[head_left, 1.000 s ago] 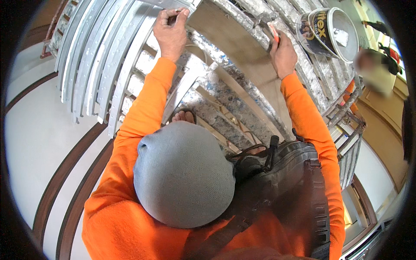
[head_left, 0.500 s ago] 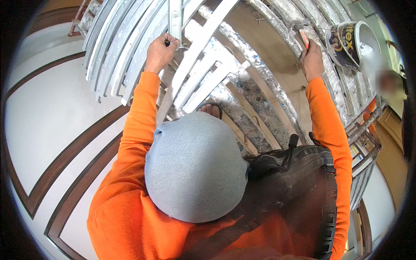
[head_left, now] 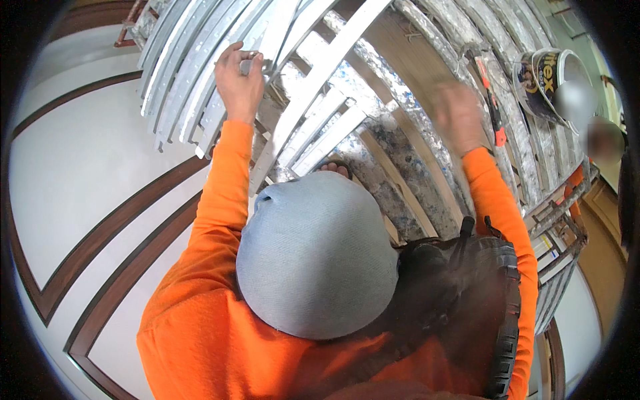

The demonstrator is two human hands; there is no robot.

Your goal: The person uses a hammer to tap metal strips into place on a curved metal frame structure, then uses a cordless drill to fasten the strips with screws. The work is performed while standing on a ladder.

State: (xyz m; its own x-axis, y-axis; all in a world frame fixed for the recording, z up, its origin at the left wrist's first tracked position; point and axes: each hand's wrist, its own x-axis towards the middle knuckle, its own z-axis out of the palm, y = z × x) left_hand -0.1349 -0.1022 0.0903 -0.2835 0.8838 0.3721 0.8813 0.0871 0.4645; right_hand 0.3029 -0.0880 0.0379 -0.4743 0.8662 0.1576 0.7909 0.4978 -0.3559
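Note:
My left hand (head_left: 241, 83) is at the end of a light grey metal channel (head_left: 277, 33), its thumb and forefinger pinched together. Whatever sits between the fingertips is too small to make out. Motion smears my right hand (head_left: 459, 115), held over a wooden plank (head_left: 417, 57), so its fingers cannot be read. Just to the right of it, what looks like a hammer (head_left: 492, 107) with an orange and black handle lies on the paint-spattered boards. A long pale metal strip (head_left: 320, 83) slants between my hands, beside shorter metal pieces (head_left: 328, 137).
Several more metal channels (head_left: 193, 67) are stacked at the left. A labelled paint bucket (head_left: 543, 83) stands at the right, near another person (head_left: 605, 141). My bent knee (head_left: 317, 257) and a black bag (head_left: 460, 280) fill the near side. Gaps run between the slatted boards (head_left: 400, 153).
My right hand has let go of the hammer-like tool, which now lies on the boards, and has moved left and nearer. My left hand has shifted slightly; its fingers have changed position.

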